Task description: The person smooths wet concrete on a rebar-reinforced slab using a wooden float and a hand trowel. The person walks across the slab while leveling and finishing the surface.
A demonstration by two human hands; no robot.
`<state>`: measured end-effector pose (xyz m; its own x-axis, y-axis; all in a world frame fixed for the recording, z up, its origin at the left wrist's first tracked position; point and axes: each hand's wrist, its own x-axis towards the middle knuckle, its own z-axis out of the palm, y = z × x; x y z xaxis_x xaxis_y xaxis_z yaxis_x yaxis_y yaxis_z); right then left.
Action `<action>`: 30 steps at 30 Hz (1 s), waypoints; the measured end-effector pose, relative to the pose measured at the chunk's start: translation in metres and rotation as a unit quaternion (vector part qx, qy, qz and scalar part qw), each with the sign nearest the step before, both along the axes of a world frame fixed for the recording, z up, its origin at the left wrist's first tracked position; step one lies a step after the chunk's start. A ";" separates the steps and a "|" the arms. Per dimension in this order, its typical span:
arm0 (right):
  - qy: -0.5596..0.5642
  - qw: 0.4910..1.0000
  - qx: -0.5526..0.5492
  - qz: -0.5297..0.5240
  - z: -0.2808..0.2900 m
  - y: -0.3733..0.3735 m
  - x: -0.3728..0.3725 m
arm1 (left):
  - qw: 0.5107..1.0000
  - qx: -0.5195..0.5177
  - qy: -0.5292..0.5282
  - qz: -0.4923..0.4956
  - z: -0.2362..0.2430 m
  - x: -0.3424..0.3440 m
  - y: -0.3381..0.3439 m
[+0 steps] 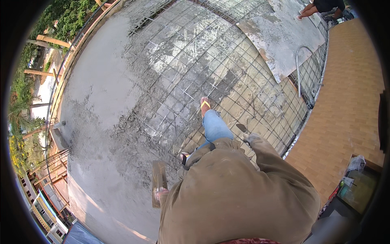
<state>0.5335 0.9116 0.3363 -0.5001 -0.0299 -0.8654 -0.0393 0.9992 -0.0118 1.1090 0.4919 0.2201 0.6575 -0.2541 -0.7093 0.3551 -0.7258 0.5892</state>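
My left hand (161, 192) is closed around a long rectangular plastering float (159, 173), which sits over the wet grey concrete (101, 118) to my left. In front of my right side, my right hand (252, 138) in a pale glove grips a small pointing trowel (241, 127), its dark blade pointing forward and left above the rebar grid (260, 107). The glove and sleeve hide the trowel's handle. My foot in a yellow-strapped flip-flop (205, 104) stands among the bars.
Rough concrete (130, 126) borders the exposed bars. A metal sheet (284, 36) lies over them, far right, near another person's legs (310, 10). A bent pipe (298, 69) stands by a tan tiled wall (353, 89). Wooden formwork (61, 77) edges the slab at left.
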 end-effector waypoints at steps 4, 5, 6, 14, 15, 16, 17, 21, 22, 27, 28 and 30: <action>0.057 0.996 -0.050 0.050 -0.028 -0.039 -0.143 | 0.994 -0.059 -0.066 0.059 0.040 -0.064 -0.007; 0.073 0.995 -0.057 0.027 -0.026 -0.052 -0.186 | 0.992 -0.074 -0.078 0.067 0.046 -0.077 -0.010; 0.103 0.993 -0.064 0.005 -0.019 -0.062 -0.217 | 0.990 -0.089 -0.088 0.072 0.048 -0.089 -0.012; 0.240 0.943 -0.197 -0.122 0.007 -0.118 -0.382 | 0.992 -0.111 -0.019 0.062 0.097 -0.209 -0.038; 0.232 0.943 -0.212 -0.109 0.007 -0.118 -0.386 | 0.992 -0.115 -0.009 0.051 0.103 -0.226 -0.039; 0.228 0.943 -0.214 -0.112 0.006 -0.114 -0.380 | 0.992 -0.115 -0.001 0.047 0.108 -0.243 -0.041; 0.190 0.953 -0.196 -0.131 0.006 -0.110 -0.373 | 0.991 -0.127 -0.009 0.033 0.113 -0.260 -0.041; -0.013 0.985 -0.086 -0.148 0.010 -0.075 -0.324 | 0.990 -0.124 -0.045 0.046 0.120 -0.330 -0.033; 0.022 0.997 -0.050 -0.055 0.003 -0.067 -0.302 | 0.991 -0.115 -0.039 0.048 0.122 -0.345 -0.031; -0.160 0.979 -0.009 -0.128 -0.042 0.015 -0.209 | 0.998 -0.016 -0.038 0.038 0.099 -0.388 -0.032; -0.180 0.981 -0.068 -0.028 -0.054 0.029 -0.195 | 0.999 -0.001 -0.010 0.051 0.083 -0.387 -0.037; -0.201 0.969 -0.140 0.024 -0.072 0.048 -0.187 | 0.999 0.008 0.028 0.042 0.044 -0.373 -0.046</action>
